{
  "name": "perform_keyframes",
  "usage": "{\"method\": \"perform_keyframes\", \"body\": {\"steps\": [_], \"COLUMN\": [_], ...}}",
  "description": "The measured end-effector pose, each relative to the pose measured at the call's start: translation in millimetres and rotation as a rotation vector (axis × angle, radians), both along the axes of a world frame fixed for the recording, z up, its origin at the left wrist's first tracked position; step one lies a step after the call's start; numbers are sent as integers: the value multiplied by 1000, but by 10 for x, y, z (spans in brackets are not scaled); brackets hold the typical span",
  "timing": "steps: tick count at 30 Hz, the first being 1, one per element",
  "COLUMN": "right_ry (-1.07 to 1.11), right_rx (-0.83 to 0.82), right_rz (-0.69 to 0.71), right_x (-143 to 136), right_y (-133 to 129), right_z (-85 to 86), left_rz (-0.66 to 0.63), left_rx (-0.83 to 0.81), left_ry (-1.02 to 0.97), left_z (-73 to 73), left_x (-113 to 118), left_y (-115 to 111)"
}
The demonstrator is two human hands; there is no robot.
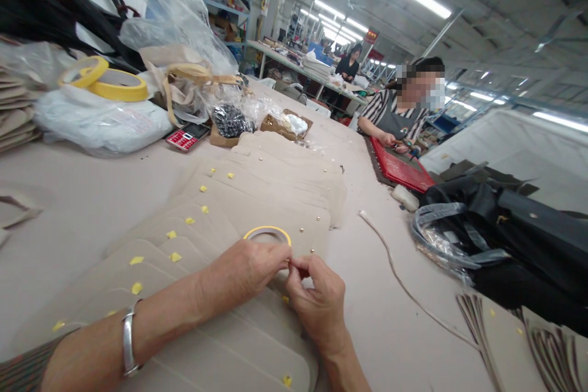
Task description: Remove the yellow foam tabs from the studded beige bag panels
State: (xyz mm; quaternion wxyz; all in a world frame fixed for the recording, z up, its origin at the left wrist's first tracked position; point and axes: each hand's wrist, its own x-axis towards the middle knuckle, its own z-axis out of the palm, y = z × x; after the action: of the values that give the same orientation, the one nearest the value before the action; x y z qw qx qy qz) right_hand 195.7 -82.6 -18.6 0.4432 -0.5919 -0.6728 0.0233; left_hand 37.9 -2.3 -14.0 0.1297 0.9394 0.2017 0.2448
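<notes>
Overlapping beige panels (pixel 248 190) lie fanned out on the table, with small yellow tape pieces (pixel 175 256) and small metal studs (pixel 302 229) on them. Over the panels, my left hand (pixel 257 263) is closed on a roll of yellow tape (pixel 267 229), whose upper rim shows above the fingers. My right hand (pixel 319 294) meets it at the fingertips, thumb and forefinger pinched together. Whatever is between those right fingertips is too small to make out.
Yellow tape rolls (pixel 120 84) rest on a plastic-wrapped bundle (pixel 101 122) at the left. Beyond the panels are a red phone (pixel 188 136) and small boxes. A cord (pixel 390 257) and black bags (pixel 523 239) lie right. Across the table, a person works at a red tray (pixel 402 165).
</notes>
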Motion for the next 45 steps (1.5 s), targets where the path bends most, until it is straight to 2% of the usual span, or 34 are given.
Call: {"method": "perform_keyframes", "body": {"steps": [3, 6, 8, 10, 14, 18, 24, 28, 32, 35, 39, 42, 45], "right_ry": [333, 712, 852, 878, 745, 604, 219, 65, 90, 185, 88, 29, 25], "right_rx": [-221, -428, -494, -582, -754, -770, -610, -541, -551, -572, -487, -443, -466], "right_rz": [-62, -109, -151, -174, -113, -123, -132, -124, -173, -124, -59, -107, -150], "right_x": [-48, -33, 39, 142, 284, 251, 144, 134, 209, 258, 212, 141, 113], "right_y": [17, 67, 93, 99, 64, 39, 82, 115, 73, 8, -24, 14, 58], "right_z": [46, 66, 55, 31, -42, -108, -113, -113, -121, -117, -138, -171, -162], "left_rz": [40, 17, 3, 24, 84, 85, 56, 51, 63, 65, 64, 44, 33], "left_rx": [64, 125, 167, 202, 170, 83, 49, 57, 106, 110, 61, 59, 78], "left_ry": [-18, -31, -52, -34, 183, 317, 369, 362, 310, 270, 249, 244, 214], "left_z": [22, 49, 54, 39, -31, -69, -23, -37, -87, -73, -12, -8, -3], "left_x": [29, 38, 32, 18, -5, 2, 19, 7, 3, 6, 6, -4, -30], "left_y": [-24, -68, -86, -82, -36, -34, -65, -53, -21, 0, 9, 18, 36]}}
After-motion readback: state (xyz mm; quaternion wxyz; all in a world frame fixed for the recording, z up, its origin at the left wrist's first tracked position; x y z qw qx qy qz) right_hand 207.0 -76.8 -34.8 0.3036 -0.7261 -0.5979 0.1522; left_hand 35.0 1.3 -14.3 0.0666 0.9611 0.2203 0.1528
